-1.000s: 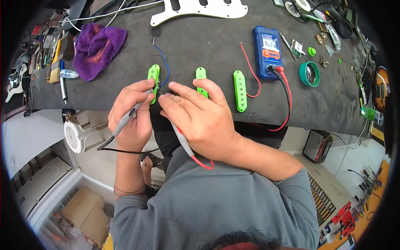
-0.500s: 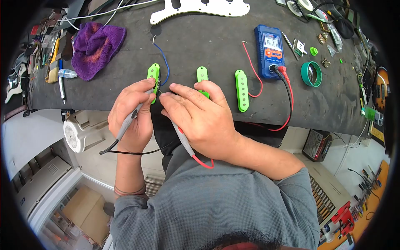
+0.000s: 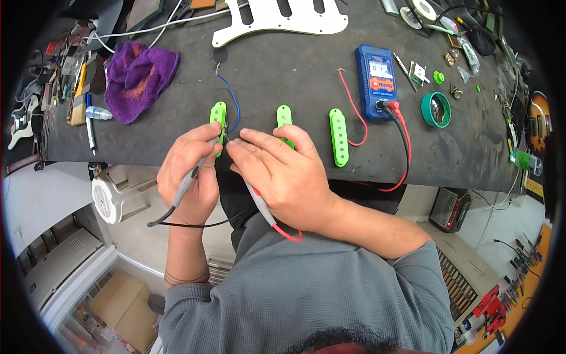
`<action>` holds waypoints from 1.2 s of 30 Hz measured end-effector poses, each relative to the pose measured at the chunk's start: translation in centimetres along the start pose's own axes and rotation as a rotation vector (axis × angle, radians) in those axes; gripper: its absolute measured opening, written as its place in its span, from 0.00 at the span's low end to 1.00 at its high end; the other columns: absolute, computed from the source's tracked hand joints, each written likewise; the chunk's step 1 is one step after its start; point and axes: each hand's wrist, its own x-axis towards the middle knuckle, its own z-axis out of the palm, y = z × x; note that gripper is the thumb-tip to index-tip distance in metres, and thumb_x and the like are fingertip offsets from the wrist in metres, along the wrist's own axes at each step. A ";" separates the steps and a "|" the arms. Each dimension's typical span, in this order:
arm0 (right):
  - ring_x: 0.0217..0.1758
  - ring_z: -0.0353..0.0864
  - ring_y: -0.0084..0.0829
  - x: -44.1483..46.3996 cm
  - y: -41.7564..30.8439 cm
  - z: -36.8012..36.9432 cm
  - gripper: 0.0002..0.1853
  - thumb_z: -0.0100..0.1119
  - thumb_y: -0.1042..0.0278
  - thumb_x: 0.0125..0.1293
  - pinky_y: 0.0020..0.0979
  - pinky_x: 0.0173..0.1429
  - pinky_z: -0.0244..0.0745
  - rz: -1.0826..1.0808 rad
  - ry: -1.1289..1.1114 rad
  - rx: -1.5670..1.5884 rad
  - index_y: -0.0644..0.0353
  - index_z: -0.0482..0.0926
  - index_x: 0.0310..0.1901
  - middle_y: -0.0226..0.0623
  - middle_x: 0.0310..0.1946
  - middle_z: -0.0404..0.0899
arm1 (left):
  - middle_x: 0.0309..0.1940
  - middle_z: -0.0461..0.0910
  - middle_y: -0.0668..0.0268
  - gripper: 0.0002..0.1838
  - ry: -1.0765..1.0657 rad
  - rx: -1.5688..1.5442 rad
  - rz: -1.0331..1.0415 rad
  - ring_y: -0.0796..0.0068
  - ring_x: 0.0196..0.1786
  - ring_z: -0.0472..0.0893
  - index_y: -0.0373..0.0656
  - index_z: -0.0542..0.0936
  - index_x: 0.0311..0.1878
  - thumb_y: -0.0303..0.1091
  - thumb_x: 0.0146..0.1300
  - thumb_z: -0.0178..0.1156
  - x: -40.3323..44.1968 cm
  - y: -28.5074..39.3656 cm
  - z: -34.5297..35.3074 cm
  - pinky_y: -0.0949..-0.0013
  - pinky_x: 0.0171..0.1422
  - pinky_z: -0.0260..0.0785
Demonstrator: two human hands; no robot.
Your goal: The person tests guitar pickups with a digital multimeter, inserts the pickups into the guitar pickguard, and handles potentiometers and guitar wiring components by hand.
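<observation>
My left hand [image 3: 191, 171] is closed round a grey probe [image 3: 187, 184] with a black lead, its fingertips at the left green guitar pickup [image 3: 217, 112]. My right hand [image 3: 289, 177] holds a grey and red probe [image 3: 262, 206] with a red lead, fingertips just right of that pickup. Both probe tips are hidden or too small to make out. A blue wire [image 3: 234, 97] runs up from the left pickup. The middle green pickup [image 3: 284, 115] is partly covered by my right hand. The right green pickup [image 3: 339, 138] has a red wire [image 3: 352, 103] beside it.
A blue multimeter [image 3: 376, 79] lies at the right, leads plugged in. Beyond are a teal ring [image 3: 435, 110], small parts and a white pickguard [image 3: 280, 22]. A purple cloth [image 3: 138, 79] lies at the left on the dark bench [image 3: 295, 65].
The view has shifted slightly, so the bench things appear lower. The multimeter's display has changed. Both hands keep their probes at the left pickup, the left probe a little more upright.
</observation>
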 end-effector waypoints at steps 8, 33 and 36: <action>0.68 0.93 0.34 0.0 0.0 0.0 0.19 0.75 0.63 0.77 0.46 0.71 0.76 -0.010 -0.015 -0.018 0.62 0.89 0.63 0.36 0.56 0.96 | 0.55 0.94 0.46 0.09 -0.002 -0.024 -0.035 0.50 0.60 0.95 0.36 0.81 0.52 0.14 0.78 0.70 0.0 0.4 0.0 0.54 0.66 0.89; 0.67 0.93 0.34 0.1 0.0 -0.2 0.18 0.69 0.65 0.76 0.46 0.74 0.74 -0.010 -0.041 -0.028 0.62 0.90 0.63 0.38 0.57 0.96 | 0.54 0.94 0.45 0.10 -0.010 0.004 -0.021 0.47 0.59 0.96 0.36 0.80 0.52 0.14 0.77 0.71 0.1 0.6 0.1 0.51 0.66 0.90; 0.67 0.92 0.38 0.1 -0.1 -0.1 0.20 0.67 0.64 0.74 0.47 0.75 0.77 -0.030 -0.029 -0.019 0.67 0.90 0.61 0.44 0.56 0.95 | 0.51 0.95 0.47 0.12 0.006 0.026 -0.012 0.47 0.56 0.97 0.37 0.81 0.52 0.15 0.74 0.74 0.1 0.5 0.1 0.53 0.62 0.91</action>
